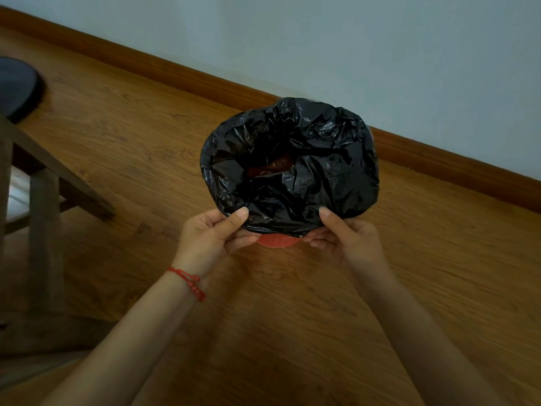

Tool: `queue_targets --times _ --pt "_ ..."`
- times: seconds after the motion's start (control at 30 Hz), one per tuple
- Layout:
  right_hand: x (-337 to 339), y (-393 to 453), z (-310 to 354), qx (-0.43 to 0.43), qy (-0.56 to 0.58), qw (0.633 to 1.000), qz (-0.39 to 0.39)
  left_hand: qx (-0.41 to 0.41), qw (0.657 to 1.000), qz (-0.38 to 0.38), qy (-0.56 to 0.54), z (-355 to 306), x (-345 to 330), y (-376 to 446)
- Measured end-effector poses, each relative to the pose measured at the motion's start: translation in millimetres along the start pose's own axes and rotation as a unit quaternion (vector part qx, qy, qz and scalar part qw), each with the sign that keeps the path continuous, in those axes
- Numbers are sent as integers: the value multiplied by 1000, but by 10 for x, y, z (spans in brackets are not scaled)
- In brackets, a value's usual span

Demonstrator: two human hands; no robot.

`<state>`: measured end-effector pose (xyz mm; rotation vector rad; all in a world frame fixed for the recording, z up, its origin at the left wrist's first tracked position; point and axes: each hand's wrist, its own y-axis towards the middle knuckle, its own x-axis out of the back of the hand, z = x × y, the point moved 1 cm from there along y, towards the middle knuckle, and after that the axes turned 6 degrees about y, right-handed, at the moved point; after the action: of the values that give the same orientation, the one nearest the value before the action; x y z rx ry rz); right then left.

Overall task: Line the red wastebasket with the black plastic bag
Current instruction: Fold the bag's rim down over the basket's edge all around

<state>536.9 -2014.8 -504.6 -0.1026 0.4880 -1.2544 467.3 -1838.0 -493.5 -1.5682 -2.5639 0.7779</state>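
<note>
floor [123,136]: wood planks | wall [380,54]: pale, wooden skirting [181,73] | left: wooden furniture legs [44,218]

Single head-worn view, angled steeply down, close above the floor [292,317].

A wood-plank floor [146,148] is running up to a brown baseboard [439,159]. The red wastebasket [276,241] is standing on it near the wall, a wooden furniture frame [44,200] is resting at the left, and a dark round object [17,86] is lying beyond.
</note>
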Motion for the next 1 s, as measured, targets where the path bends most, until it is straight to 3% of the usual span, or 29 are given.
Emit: queue_targets --times 0.23,0.53,0.83,1.0 --pt "-84 9 -40 -7 78 997 9 52 991 -109 -60 177 -185 -285" --pt "-130 -31 -75 13 24 1000 3 59 996 -18 -71 107 -561 -369" --pt "-128 -104 -116 -4 -8 1000 19 69 990 -49 -111 48 -456 -214" --pt "48 -146 -131 -15 74 996 -51 64 990 -35 -117 70 -406 -157"
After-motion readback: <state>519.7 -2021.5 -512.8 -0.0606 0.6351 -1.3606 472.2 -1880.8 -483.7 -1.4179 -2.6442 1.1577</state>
